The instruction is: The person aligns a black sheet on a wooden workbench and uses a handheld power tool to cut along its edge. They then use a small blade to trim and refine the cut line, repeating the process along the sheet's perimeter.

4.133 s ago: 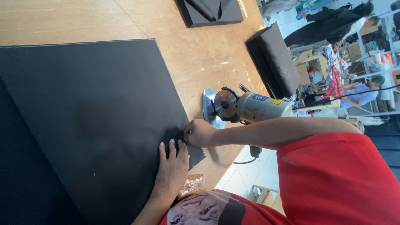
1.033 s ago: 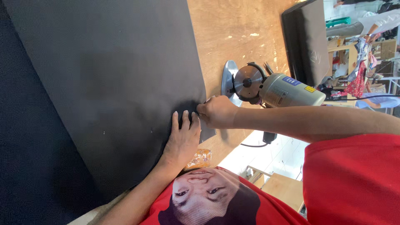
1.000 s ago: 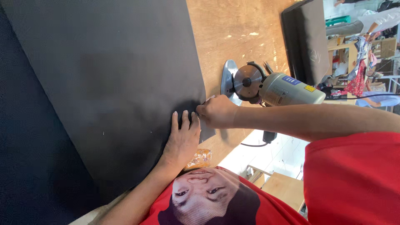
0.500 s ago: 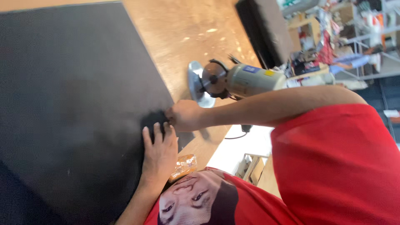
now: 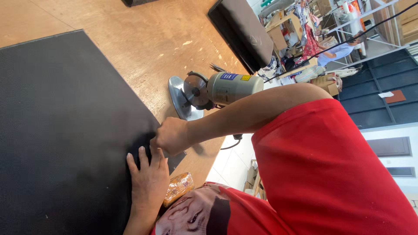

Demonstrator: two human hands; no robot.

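Observation:
A large black sheet (image 5: 65, 130) lies on a wooden table (image 5: 143, 39). My left hand (image 5: 148, 178) rests flat on the sheet near its edge, fingers spread. Just above it, my right hand (image 5: 172, 135) is closed into a fist at the sheet's edge and seems to pinch the material there. What lies inside the fist is hidden. A small flap of the black sheet (image 5: 175, 159) sticks out beyond the two hands. An electric round-knife cutter (image 5: 217, 89) with a grey motor body and a metal base stands on the table, just past my right hand.
A stack of dark sheets (image 5: 244, 30) lies at the table's far edge. A small orange packet (image 5: 178, 187) sits at the table edge near my left wrist. A black cable (image 5: 226, 146) hangs below the cutter. Another person (image 5: 339, 50) is far off among cluttered shelves.
The view has swung and tilted, so more of the table shows. Both hands stay at the same spot on the sheet's edge, and the cutter has not moved.

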